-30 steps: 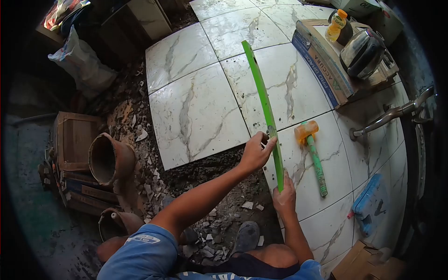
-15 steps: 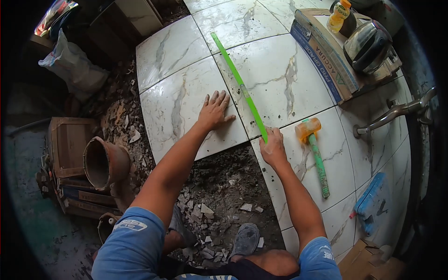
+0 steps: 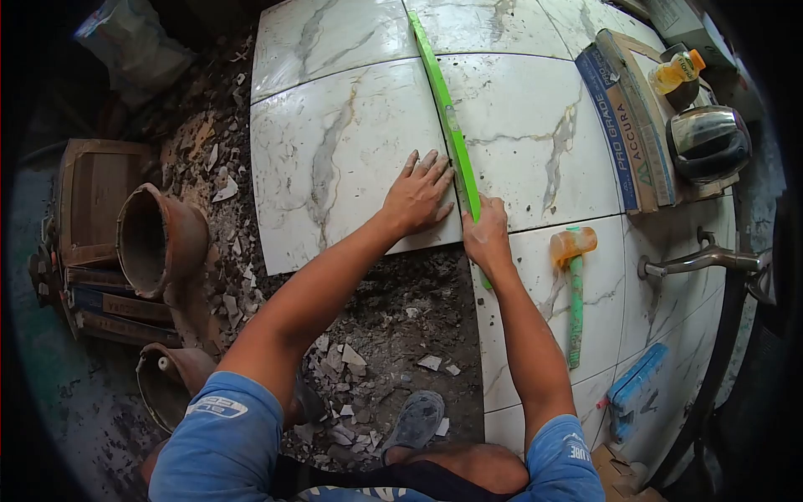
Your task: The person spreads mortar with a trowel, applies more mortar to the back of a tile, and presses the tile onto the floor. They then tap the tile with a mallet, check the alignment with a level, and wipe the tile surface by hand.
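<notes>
Head view looks down on both hands pressed to a tiled floor. The left hand [image 3: 421, 194] lies flat and fully open, fingers spread, palm down near the closest edge of a white marbled tile [image 3: 335, 142]; it grips nothing. Just to its right, the right hand [image 3: 483, 233] is curled closed over the near part of a green straightedge [image 3: 449, 121], holding it down along the joint between that tile and the next one. The straightedge runs away from the right hand, ahead and slightly left, lying on the tiles. The left fingertips [image 3: 432, 164] reach almost to its edge, and a short end shows beside the right wrist. Close to the right of the right hand lies a mallet [image 3: 574, 280] with an orange head and green handle. Beyond it sits a printed box [image 3: 623, 125] bearing a bottle [image 3: 676, 71]. Under both forearms is bare rubble [image 3: 393, 335], and well off to the left a clay pot [image 3: 159, 238] lies on its side.
</notes>
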`<move>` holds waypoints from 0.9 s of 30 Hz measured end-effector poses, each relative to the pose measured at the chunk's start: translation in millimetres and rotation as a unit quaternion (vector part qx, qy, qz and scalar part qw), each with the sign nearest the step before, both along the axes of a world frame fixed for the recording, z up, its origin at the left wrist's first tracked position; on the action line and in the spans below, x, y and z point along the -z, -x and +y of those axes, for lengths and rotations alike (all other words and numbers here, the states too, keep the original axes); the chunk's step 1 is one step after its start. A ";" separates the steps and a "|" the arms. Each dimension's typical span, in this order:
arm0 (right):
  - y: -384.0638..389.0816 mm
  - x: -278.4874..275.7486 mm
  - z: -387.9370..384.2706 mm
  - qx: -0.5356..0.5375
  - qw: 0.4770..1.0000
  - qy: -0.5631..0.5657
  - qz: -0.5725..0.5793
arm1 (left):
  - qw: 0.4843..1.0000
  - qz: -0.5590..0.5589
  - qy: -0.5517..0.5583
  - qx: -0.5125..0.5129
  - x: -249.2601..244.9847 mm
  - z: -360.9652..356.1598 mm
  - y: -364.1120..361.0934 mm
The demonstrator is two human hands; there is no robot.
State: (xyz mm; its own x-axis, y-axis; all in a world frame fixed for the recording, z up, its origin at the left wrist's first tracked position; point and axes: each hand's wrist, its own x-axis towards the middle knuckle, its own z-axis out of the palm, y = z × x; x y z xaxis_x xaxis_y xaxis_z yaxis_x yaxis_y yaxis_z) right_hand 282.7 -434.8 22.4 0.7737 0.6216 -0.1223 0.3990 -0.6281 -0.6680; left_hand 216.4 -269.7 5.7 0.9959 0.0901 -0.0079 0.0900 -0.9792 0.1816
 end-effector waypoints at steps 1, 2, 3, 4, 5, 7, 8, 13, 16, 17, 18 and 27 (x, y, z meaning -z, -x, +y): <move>-2.3 -5.6 -4.1 0.003 1.000 0.004 0.000 | 1.000 -0.016 0.005 0.012 0.7 -2.8 2.3; -5.9 -13.6 -12.0 0.027 1.000 -0.010 -0.007 | 0.999 -0.031 0.010 0.026 1.2 -7.7 4.9; -10.9 -19.2 -19.3 0.050 0.998 -0.025 -0.015 | 0.999 -0.031 0.013 0.030 -1.5 -13.5 6.1; -19.2 -17.4 -30.2 0.067 0.996 -0.025 -0.044 | 0.999 -0.014 -0.001 0.036 -4.3 -21.1 8.6; -28.8 -18.5 -45.5 0.059 0.996 -0.028 -0.063 | 0.999 0.003 -0.016 0.045 -7.4 -28.7 9.8; -35.8 -35.6 -72.0 0.088 0.993 -0.006 -0.084 | 0.999 -0.014 -0.008 0.048 -7.5 -40.6 13.7; -35.3 -42.0 -86.3 0.100 0.991 0.000 -0.083 | 0.999 -0.009 -0.020 0.037 -7.8 -46.1 16.4; -13.4 -75.6 -160.3 0.125 0.990 -0.016 -0.059 | 0.999 0.023 -0.031 0.032 -11.6 -72.7 32.2; 8.2 -85.8 -212.0 0.141 0.987 0.015 -0.071 | 0.998 0.040 -0.026 0.052 -15.9 -93.1 48.7; 13.7 -90.7 -230.1 0.148 0.986 0.033 -0.073 | 0.997 0.047 -0.025 0.060 -17.1 -99.6 54.6; 19.0 -93.8 -249.5 0.155 0.984 0.052 -0.074 | 0.997 0.041 -0.013 0.071 -20.4 -106.3 60.7; 43.0 -39.7 -424.4 0.205 0.901 0.310 -0.226 | 0.998 -0.059 0.020 -0.022 -11.7 -52.7 68.9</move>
